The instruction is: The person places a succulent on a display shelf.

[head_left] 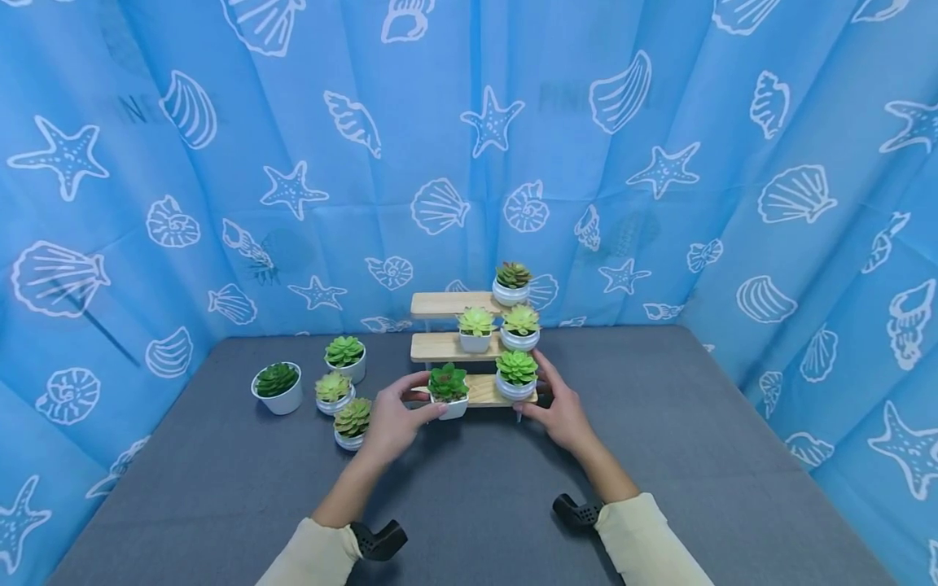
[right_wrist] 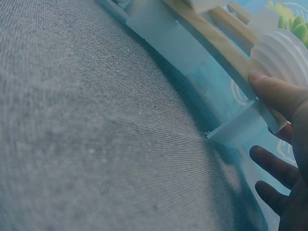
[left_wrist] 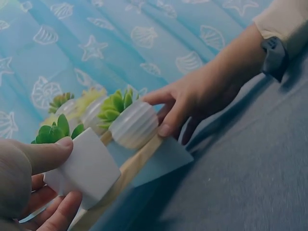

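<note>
The left hand point(head_left: 391, 421) pinches a square pot point(head_left: 453, 407) at seven o'clock by the wooden stand point(head_left: 440, 348), the half-open right hand point(head_left: 564, 417) touches its four o'clock end, grip unclear, and this looks like placing, so a gentle set-down seems needed.

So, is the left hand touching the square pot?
Touching. The left wrist view shows the left hand gripping the square pot, thumb against its rim and fingers at its underside.
</note>
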`<control>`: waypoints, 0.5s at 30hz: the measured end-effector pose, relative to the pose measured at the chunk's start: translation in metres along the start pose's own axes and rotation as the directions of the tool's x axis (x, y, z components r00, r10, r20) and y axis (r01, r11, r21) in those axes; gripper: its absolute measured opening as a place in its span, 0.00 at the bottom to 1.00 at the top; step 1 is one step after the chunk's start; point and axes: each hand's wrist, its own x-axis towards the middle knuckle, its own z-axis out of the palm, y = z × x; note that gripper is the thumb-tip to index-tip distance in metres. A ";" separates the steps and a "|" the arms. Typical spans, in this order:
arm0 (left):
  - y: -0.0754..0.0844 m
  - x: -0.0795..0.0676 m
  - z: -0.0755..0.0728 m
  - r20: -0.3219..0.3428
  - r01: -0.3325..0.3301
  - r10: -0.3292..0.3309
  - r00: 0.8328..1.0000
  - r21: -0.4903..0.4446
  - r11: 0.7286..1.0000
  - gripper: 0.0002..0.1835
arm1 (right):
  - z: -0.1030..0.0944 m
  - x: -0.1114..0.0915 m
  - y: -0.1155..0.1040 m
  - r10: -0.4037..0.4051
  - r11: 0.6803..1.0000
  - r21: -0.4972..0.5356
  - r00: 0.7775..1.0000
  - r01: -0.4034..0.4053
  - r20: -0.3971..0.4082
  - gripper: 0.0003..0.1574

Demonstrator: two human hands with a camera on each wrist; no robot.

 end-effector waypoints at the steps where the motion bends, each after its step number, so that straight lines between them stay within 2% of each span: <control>1: 0.000 0.001 0.003 0.000 0.007 -0.007 1.000 -0.008 1.000 0.32 | 0.000 0.000 0.000 -0.002 1.000 0.001 1.000 0.002 -0.001 0.61; 7: 0.002 0.007 0.015 -0.006 0.024 -0.025 1.000 -0.034 0.999 0.31 | 0.001 -0.003 0.002 -0.016 1.000 -0.002 1.000 0.016 -0.007 0.60; 15: 0.004 0.014 0.028 -0.002 0.001 -0.001 1.000 -0.062 0.998 0.31 | 0.000 -0.001 0.002 -0.001 1.000 -0.005 1.000 0.001 -0.007 0.60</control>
